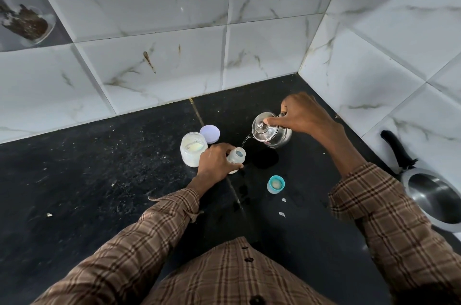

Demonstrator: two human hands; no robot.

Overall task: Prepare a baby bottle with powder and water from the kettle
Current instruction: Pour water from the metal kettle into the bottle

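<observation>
While the right hand (303,115) grips the tilted steel kettle (272,133) with its thumb pressing the lid, the left hand (215,158) curls round the bottle (237,156), which stands uncapped on the counter (99,179) just below the spout. Small, pale and translucent, the bottle looks light, stiff and easily tipped, so holding it round the body seems wise. By contrast, the kettle is probably heavier, slick and perhaps hot.

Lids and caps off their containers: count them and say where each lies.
2. The lilac lid lies flat on the counter behind the powder jar. The teal bottle cap stands in front of the kettle, right of the bottle. None seems hidden.
</observation>
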